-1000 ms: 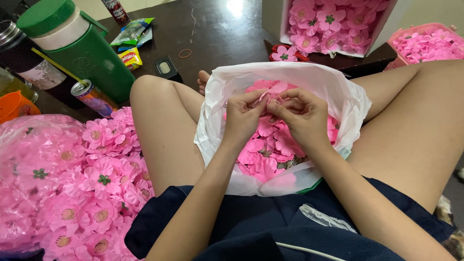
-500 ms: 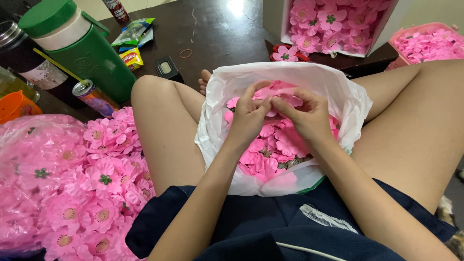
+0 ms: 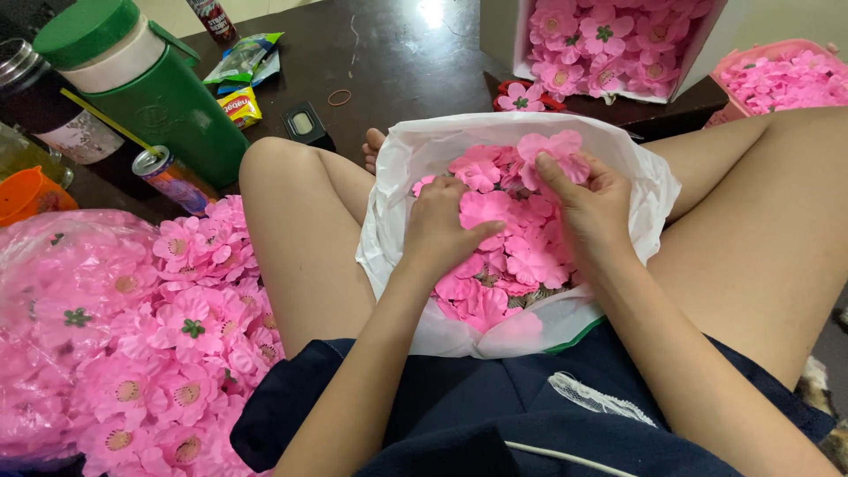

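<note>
A white plastic bag (image 3: pixel 402 177) lies open in my lap, full of loose pink fabric petals (image 3: pixel 521 261). My left hand (image 3: pixel 442 225) is down in the bag, fingers closed over the petals. My right hand (image 3: pixel 590 201) is at the bag's far side and pinches one pink flower piece (image 3: pixel 552 150) between thumb and fingers, lifted a little above the heap.
A heap of finished pink flowers (image 3: pixel 177 336) lies at my left, partly under a clear plastic bag (image 3: pixel 53 265). A green jug (image 3: pixel 141 84), a drinks can (image 3: pixel 168 177) and snack packets (image 3: pixel 240 75) stand on the dark table. A white box (image 3: pixel 609 40) and a pink basket (image 3: pixel 777 75) hold more flowers.
My hands have parted. The right hand has lifted a pink flower piece toward the bag's far edge, while the left hand has dropped down into the petals.
</note>
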